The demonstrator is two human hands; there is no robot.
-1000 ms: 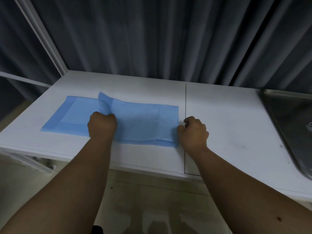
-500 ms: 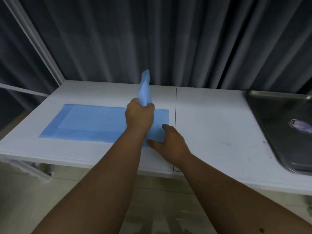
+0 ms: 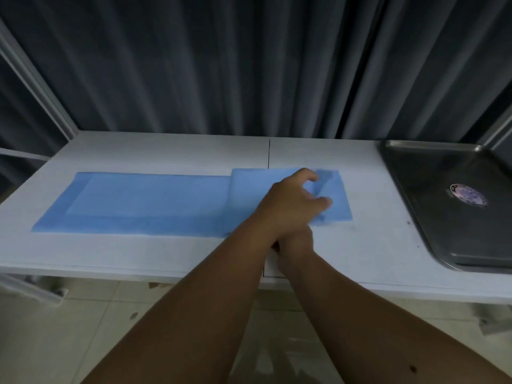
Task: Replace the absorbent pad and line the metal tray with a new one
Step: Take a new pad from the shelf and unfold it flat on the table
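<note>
So the left hand is reaching across over the right forearm, fingers loosely curled with a gap between thumb and forefinger, hovering right on the unfolded end of the blue pad. It's a bit motion-blurred, so I can't tell if the fingertips are actually pinching the fabric or just brushing it. The right hand is mostly hidden under the left wrist; it sits at the near edge of the pad, but how its fingers lie I can't tell.

Compared with half a second ago: back then the left fist was holding a flap of the pad straight up in the air. Now that flap is flipped over to the right and lying flat, crossing the seam in the white table, so the pad is way longer than before.

The pad itself looks light blue with a paler inner rectangle, flat on the table. The metal tray sits well off to the right, bare apart from a round sticker.
</note>
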